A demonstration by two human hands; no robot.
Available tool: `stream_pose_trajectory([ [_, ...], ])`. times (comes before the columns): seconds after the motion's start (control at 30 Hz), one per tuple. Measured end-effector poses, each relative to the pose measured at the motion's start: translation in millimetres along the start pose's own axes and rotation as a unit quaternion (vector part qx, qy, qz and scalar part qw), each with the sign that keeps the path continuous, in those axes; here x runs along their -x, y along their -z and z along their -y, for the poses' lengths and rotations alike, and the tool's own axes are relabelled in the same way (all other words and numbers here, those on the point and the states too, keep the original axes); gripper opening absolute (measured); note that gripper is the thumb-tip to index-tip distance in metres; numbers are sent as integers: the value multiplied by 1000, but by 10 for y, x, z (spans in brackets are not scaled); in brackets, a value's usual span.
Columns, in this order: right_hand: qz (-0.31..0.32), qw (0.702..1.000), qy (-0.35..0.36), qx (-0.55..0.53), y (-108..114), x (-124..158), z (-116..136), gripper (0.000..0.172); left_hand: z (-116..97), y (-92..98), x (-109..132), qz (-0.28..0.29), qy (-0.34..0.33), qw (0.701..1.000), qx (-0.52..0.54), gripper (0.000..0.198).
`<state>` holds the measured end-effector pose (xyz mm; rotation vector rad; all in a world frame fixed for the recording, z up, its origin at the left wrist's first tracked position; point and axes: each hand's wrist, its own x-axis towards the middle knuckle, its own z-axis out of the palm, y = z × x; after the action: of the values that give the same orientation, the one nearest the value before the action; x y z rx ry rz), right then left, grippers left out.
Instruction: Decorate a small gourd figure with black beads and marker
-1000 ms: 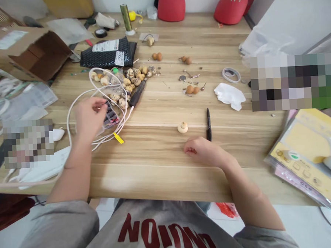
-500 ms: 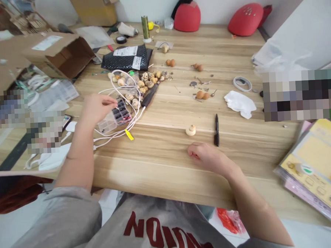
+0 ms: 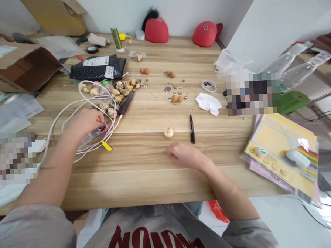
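Clear plastic compartment box [image 3: 90, 138] under left hand [image 3: 84, 122]

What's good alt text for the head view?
A person's left hand is at a clear plastic compartment box among white cable, beside a heap of small dried gourds on a wooden table. The right hand lies on the table near a black pen.
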<state>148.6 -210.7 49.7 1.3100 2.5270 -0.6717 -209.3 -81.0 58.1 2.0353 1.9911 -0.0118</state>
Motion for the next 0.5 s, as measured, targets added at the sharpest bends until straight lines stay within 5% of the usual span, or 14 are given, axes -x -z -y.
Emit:
stream_pose_trajectory([
  [0.27,-2,1000,3,9,-17,10,-13,23,52,145,-35,113,-69,985,-108,20],
  [0.5,-5,1000,11,1,-13,6,-16,23,95,126,36,126,-65,986,-81,30],
])
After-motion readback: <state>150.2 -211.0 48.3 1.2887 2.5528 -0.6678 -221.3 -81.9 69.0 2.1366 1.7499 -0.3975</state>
